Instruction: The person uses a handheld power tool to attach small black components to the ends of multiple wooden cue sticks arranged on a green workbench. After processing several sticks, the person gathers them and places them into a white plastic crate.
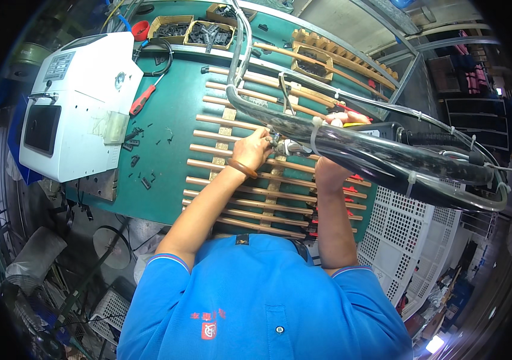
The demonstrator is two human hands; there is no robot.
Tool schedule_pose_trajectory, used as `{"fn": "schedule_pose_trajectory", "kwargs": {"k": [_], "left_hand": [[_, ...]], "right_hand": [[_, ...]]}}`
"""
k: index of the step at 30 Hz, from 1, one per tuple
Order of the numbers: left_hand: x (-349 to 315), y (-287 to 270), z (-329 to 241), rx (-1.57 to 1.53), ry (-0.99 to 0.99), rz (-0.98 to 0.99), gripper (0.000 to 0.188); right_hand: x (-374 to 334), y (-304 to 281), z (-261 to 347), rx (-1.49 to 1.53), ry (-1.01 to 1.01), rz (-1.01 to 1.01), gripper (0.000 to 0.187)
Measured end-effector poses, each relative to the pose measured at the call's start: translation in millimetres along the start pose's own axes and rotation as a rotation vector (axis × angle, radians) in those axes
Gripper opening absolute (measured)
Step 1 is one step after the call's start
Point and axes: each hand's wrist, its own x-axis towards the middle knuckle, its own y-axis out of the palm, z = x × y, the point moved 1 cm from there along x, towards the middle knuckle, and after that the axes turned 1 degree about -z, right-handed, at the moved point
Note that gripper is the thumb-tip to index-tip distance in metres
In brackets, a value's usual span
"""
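Note:
Copper-coloured tubes (232, 140) lie side by side across wooden slats (273, 187) on the green bench. My left hand (251, 151) reaches over them, its fingertips pinched at a small dark piece beside a metal nozzle (292, 147). I cannot make out that piece. My right hand (331, 175) is wrapped round a dark hand-held power tool (382, 130), its fingers showing beyond a thick black hose (364, 141). The hose hides much of this grip. Red and black clips (352, 191) sit near the right ends of several tubes.
A white machine (76, 108) stands on the left, with a red-handled screwdriver (143, 101) and loose black parts (130, 144) close by. Boxes of black parts (210, 35) line the back beside a notched wooden rack (346, 53). White perforated crates (400, 231) stand at right.

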Motion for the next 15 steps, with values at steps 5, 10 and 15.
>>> {"fn": "schedule_pose_trajectory", "kwargs": {"k": [5,10,15], "left_hand": [[2.7,-7.8,-11.3,0.047,0.000,-0.001,0.018],[0.8,-10.9,-13.3,0.052,0.046,-0.042,0.017],[5.6,-21.2,-32.5,0.180,-0.023,0.031,0.015]], "right_hand": [[-0.1,-2.3,-0.7,-0.118,-0.123,-0.011,0.019],[4.6,-9.2,-1.5,-0.238,-0.221,0.038,0.019],[14.5,-20.3,-11.7,-0.288,-0.327,0.034,0.022]]}}
